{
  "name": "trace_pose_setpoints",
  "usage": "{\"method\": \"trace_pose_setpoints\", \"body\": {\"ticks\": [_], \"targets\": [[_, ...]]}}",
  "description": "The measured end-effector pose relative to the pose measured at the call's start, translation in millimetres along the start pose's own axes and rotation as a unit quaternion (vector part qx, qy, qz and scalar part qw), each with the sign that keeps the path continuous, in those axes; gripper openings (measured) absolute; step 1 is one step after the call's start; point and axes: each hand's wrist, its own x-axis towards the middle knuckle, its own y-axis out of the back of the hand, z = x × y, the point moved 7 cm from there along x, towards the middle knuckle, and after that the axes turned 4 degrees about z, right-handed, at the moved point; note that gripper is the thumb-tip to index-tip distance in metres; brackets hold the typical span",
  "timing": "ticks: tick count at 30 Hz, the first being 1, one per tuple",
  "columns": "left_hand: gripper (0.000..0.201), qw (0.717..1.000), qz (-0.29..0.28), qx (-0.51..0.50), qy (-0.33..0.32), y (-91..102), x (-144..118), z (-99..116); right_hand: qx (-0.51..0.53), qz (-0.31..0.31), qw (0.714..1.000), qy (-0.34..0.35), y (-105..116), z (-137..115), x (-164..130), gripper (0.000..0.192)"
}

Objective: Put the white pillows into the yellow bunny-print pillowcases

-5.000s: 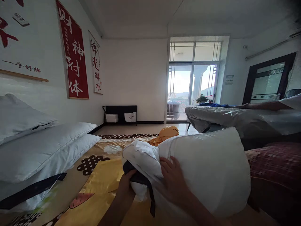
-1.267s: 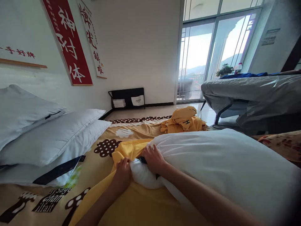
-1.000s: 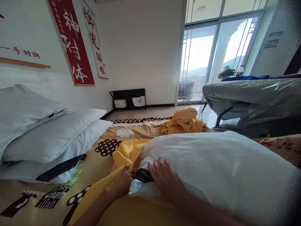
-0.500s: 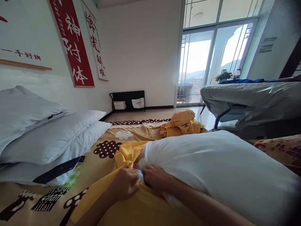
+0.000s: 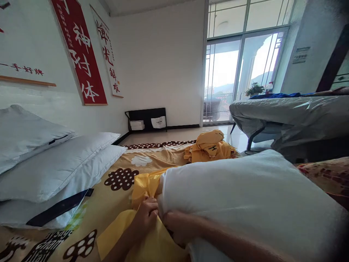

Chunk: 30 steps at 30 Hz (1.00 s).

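Observation:
A big white pillow (image 5: 245,196) lies across the bed in front of me. A yellow pillowcase (image 5: 144,185) is bunched at its left end and spreads under my arms. My left hand (image 5: 147,214) is closed on the yellow cloth at the pillow's corner. My right hand (image 5: 177,227) presses the pillow's near left end, its fingers tucked under the white fabric and partly hidden.
Three white pillows (image 5: 54,167) are stacked at the left on a patterned bedsheet (image 5: 120,178). A heap of yellow cloth (image 5: 209,147) lies at the bed's far end. A covered table (image 5: 286,112) stands at the right, before glass doors (image 5: 234,80).
The pillow went from held up to lying flat. My hands pushed its corner, with a dark tag, into the yellow case; the tag is now out of sight.

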Motion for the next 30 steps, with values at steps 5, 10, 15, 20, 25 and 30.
{"method": "trace_pose_setpoints", "body": {"ticks": [5,10,15,20,25,30], "targets": [[0.011,0.997,-0.060,0.048,-0.019,-29.8,-26.6,2.0,0.056,0.041,0.996,-0.063,95.4,70.5,-10.4,0.047],[0.006,0.988,-0.103,0.119,0.003,-30.9,-23.4,1.8,-0.088,0.161,0.950,-0.251,124.1,144.0,-26.8,0.067],[0.023,0.967,-0.109,0.229,0.023,-9.6,16.1,-7.4,-0.126,0.130,0.953,-0.243,89.5,137.6,-29.0,0.050],[0.049,0.934,-0.119,0.337,0.007,-1.9,66.9,-15.7,-0.157,0.141,0.954,-0.213,93.6,111.1,-35.7,0.031],[0.044,0.934,-0.029,0.352,0.059,15.9,109.1,-22.6,-0.186,0.128,0.952,-0.205,89.8,87.8,-28.8,0.029],[0.020,0.940,0.021,0.319,0.117,34.2,135.2,-6.4,-0.198,0.133,0.956,-0.171,87.5,50.5,-3.3,0.038]]}}
